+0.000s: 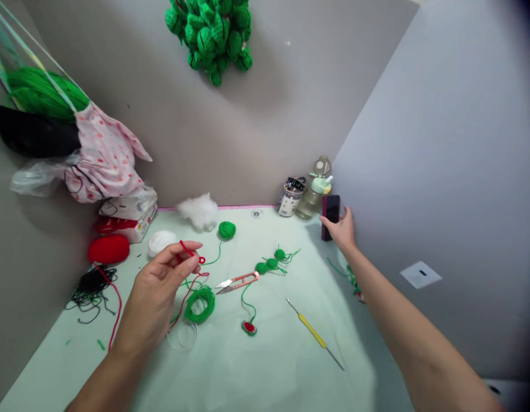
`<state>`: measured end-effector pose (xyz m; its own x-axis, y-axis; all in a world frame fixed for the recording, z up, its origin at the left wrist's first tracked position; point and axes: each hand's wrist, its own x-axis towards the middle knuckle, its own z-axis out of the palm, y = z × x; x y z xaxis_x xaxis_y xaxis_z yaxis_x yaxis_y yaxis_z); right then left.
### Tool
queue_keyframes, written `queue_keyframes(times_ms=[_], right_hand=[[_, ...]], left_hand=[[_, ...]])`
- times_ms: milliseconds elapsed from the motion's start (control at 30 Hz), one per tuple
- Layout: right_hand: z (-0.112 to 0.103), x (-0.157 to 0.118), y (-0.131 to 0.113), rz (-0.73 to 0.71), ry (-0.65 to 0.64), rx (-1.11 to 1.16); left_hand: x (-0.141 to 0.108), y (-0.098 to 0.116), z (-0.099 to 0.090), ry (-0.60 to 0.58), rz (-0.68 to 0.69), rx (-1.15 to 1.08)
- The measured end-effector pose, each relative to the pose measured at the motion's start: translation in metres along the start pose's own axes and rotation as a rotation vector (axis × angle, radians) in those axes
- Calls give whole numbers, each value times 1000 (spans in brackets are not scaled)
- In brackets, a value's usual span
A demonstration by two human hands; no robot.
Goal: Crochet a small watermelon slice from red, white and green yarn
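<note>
Red yarn (190,250) is pinched between the thumb and fingers of my left hand (155,286), with a small loop sticking out past the fingertips. At the right wall, my right hand (342,229) grips a dark phone (331,213) standing upright, its thumb on one side and fingers on the other. On the table between the hands lie orange-handled thread snips (243,279), several small green crocheted balls (271,263) and a yellow-handled crochet hook (311,329). A little red and green crocheted piece (249,328) trails a green strand. Beside my left hand rests a green yarn coil (200,304).
White stuffing (200,212) and a green yarn ball (227,230) sit toward the back. A pen cup (289,199) and a bottle (311,200) stand in the far corner. At left are a red yarn ball (108,249) and black yarn (93,286). Green crocheted pieces (213,37) hang above.
</note>
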<state>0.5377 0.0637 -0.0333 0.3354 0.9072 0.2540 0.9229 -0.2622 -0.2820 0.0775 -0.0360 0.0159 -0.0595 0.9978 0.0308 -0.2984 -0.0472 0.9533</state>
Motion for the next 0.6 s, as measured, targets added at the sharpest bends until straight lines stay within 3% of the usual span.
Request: queue_keyframes(times_ms=[100,200,300,433,533,600], right_hand=[[-4,-1,-13,87,30,23],[-19,-21,-24,63,-48,48],[-40,-65,-36,-63,-267,82],[-48,-149,-54,-209,-695,58],[-44,-196,-65,-242,-791,6],[-44,-208,-73,-273,-809,16]], left_hand=[[-1,2,0,-13,32,-4],[-1,2,-1,-23,53,-18],[0,0,-2,-34,34,-43],[-2,-2,2,-69,-36,-74],[-5,-2,7,-107,-93,-120],[-7,-2,9,-133,-121,-140]])
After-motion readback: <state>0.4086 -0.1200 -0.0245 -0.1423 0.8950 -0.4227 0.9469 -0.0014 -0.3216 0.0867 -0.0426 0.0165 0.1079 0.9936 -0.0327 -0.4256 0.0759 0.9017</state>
